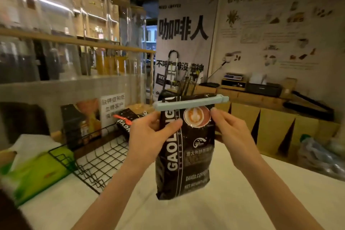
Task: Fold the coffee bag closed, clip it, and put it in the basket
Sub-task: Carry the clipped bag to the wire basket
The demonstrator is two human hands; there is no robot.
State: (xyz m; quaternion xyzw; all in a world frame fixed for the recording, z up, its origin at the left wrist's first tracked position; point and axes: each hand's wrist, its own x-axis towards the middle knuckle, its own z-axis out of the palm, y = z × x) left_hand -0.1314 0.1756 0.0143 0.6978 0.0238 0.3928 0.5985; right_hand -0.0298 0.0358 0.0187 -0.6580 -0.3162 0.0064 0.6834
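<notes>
A tall black coffee bag (188,157) with white lettering and a latte picture is held upright above the white counter (233,203). A long light-blue clip (190,102) sits clamped across its folded top. My left hand (149,132) grips the bag's left edge just below the clip, thumb across the front. My right hand (229,129) holds the right edge, thumb near the clip. A black wire basket (97,157) stands on the counter to the left of the bag, open side up.
A green tissue pack (35,170) lies left of the basket. Behind the basket stand another black coffee bag (74,127) and a paper sign (112,108). Glass jars line shelves at upper left. A wooden counter with equipment (261,89) runs along the right wall.
</notes>
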